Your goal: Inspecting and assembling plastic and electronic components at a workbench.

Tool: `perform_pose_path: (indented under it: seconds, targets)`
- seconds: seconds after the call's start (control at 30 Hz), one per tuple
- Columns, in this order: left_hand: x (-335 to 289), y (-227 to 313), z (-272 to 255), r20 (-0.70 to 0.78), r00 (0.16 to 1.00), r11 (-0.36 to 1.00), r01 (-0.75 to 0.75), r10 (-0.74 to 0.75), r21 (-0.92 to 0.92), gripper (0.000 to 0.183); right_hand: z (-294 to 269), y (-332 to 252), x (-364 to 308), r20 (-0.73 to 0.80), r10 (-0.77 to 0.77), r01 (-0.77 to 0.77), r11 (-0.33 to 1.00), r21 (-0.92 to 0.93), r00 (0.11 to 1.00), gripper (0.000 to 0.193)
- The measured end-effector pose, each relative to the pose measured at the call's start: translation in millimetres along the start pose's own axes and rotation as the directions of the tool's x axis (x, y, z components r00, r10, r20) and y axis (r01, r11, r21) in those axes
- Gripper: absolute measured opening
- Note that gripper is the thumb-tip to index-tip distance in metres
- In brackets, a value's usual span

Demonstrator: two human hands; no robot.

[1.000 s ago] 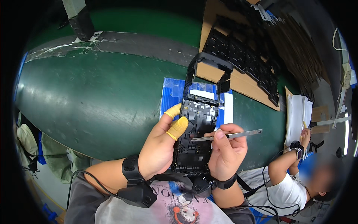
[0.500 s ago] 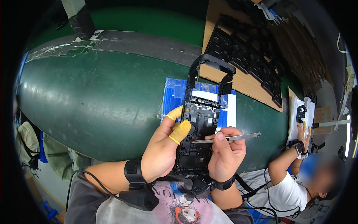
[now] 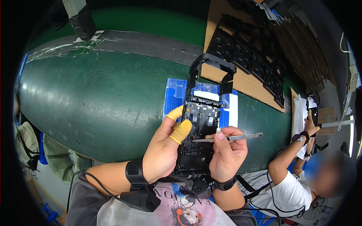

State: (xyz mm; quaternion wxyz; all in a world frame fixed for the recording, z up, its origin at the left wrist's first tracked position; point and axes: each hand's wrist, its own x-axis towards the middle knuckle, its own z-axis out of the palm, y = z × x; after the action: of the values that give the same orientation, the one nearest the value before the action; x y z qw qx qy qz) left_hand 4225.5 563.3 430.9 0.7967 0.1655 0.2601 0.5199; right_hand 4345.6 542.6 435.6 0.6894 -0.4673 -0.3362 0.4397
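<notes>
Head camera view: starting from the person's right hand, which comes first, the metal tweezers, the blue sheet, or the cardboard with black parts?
1. Metal tweezers, pinched in the right hand itself.
2. Blue sheet, on the green table just beyond the held black frame.
3. Cardboard with black parts, farther back and to the right.

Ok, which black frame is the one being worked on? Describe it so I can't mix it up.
Start at the green table, then come to its near edge. The black frame is upright between the left hand and right hand, which holds metal tweezers. Unlike the frames on cardboard, it is lifted.

co-worker's face [image 3: 330, 171] blurred, tweezers' tips [image 3: 196, 140] too small
</notes>
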Motion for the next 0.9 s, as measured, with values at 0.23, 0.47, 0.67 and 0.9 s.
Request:
perform_pose_path:
  seconds: [0.23,0.47,0.67,0.9]
  targets:
    - [-1.0,3.6,2.2,0.011,1.0,1.0,0.008,-0.008,-0.018,0.037,0.7,-2.0,-1.2,0.011,0.008,-0.008,1.0,-0.017,1.0,0.018]
    - [-0.6,11.3,1.6,0.015,0.998,0.998,0.065,-0.065,-0.009,0.047,-33.9,-8.7,13.7,-0.119,-0.041,0.058,0.988,0.144,0.992,0.017]
    - [-2.8,38.3,0.0,0.064,0.996,0.99,0.057,-0.066,0.133,0.053,-99.0,-29.0,12.6,-0.2,-0.181,0.197,0.978,0.063,0.963,0.012]
    - [120.6,153.4,3.5,0.009,0.999,0.874,-0.049,0.052,0.483,0.018,-134.4,-7.4,10.2,-0.239,-0.042,0.075,0.989,0.127,0.97,0.014]
